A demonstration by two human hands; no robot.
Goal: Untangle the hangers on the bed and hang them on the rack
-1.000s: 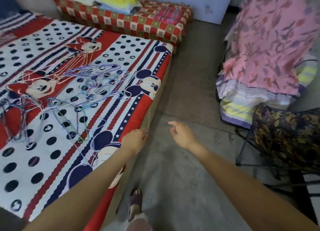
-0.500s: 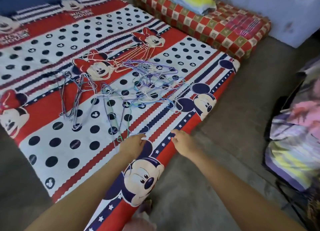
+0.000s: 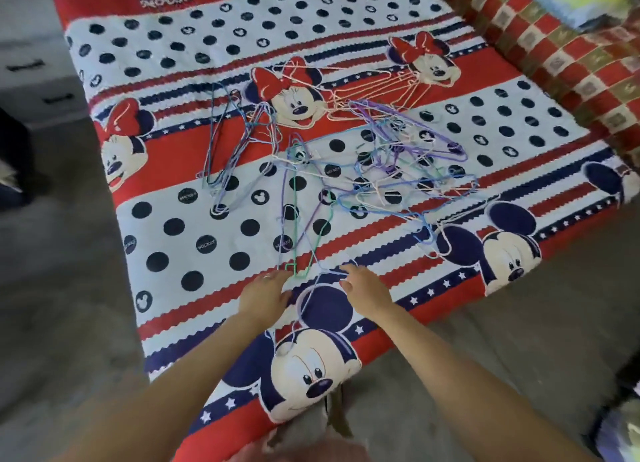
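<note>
Head view: Task is judged barely begun. No hanger is seen lifted free, and the rack isn't in frame, so hanging can't be checked. Nearly all hangers are seen spread on the bed in three lots: a big purple/blue tangle at centre-right, a smaller blue bunch to its left, and pale pink ones at the far side, touching the big tangle. A green hanger w/ a purple one beside it is laid pointing toward the near edge.

Left hand is placed flat-ish on the sheet, fingers fairly straight, tips just beside the green hanger's near end; contact can't be told. Right hand is held w/ fingers loosely bent at a thin wire close by; a pinch can't be confirmed (blur). Nothing is clearly gripped by either.

Left to do, as judged: all separating, all hanging.

Edges/room: near bed edge is under the forearms; bare floor is seen left and right of the bed. A checkered mattress is butted against the far-right side, so pulling toward the body or leftward is judged freest. Dark drawers at far left are well apart.
</note>
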